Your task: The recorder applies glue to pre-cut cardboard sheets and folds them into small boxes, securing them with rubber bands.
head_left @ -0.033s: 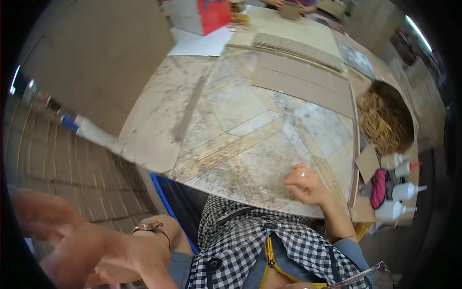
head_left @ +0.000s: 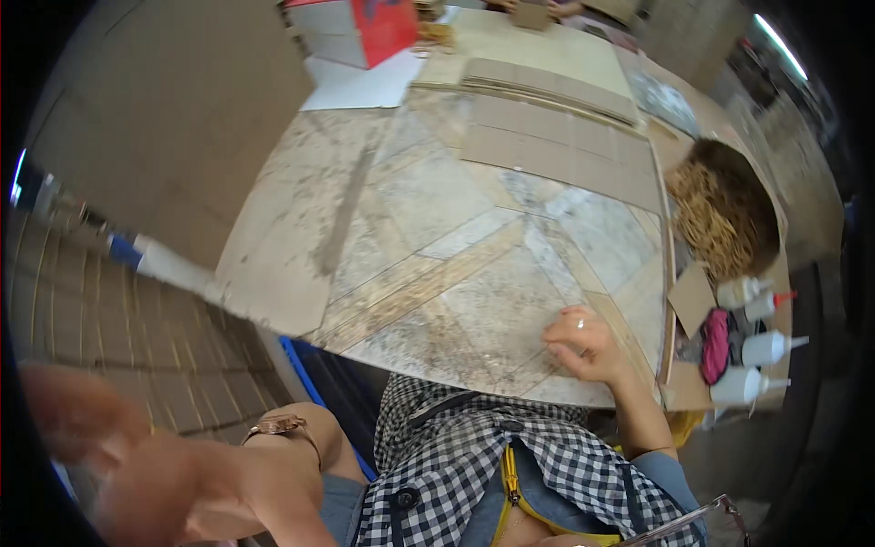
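Note:
My right hand (head_left: 583, 345) rests on the marble-patterned tabletop (head_left: 437, 237) close to its near edge. Its fingers are curled in, a ring shows on one, and nothing is visible in it. My left hand (head_left: 109, 456) is off the table at the lower left, over the brick floor (head_left: 109, 319). It is blurred, its fingers look spread and it holds nothing that I can see. A watch (head_left: 278, 425) sits on that wrist.
Flat cardboard pieces (head_left: 556, 146) lie at the far side of the table. A box of straw-like filling (head_left: 720, 214), white squeeze bottles (head_left: 766, 346) and a pink object (head_left: 715, 345) stand at the right. A red and white box (head_left: 365, 27) is at the back. A large brown board (head_left: 182, 118) leans at the left.

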Available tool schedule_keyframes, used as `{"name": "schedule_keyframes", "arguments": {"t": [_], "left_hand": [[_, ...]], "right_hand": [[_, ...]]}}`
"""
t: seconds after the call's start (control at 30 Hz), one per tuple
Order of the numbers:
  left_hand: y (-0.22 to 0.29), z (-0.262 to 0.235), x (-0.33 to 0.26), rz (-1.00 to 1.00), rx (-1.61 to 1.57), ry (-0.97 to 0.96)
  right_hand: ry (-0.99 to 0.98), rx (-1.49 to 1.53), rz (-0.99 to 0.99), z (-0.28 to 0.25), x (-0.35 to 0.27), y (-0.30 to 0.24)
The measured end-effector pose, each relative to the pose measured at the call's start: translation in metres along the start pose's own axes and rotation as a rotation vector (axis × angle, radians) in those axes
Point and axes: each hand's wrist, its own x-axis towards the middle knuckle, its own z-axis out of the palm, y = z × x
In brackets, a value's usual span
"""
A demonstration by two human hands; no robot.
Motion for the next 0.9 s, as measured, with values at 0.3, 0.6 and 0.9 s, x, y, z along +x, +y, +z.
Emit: {"name": "schedule_keyframes", "arguments": {"t": [0.3,0.6,0.9], "left_hand": [[-0.078,-0.035,0.028,-0.110,-0.294,-0.033],[-0.148,-0.117,0.049,-0.088,0.165,0.233],[-0.253,-0.362,-0.060,-0.858,1.859,-0.530]], "right_hand": [[0.285,-0.350,0.251,-0.064,-0.053,0.018],[0.284,-0.883,0.816,-0.154,-0.109,0.061],[0.155,-0.530,1.012,-0.178,-0.130,0.071]]}}
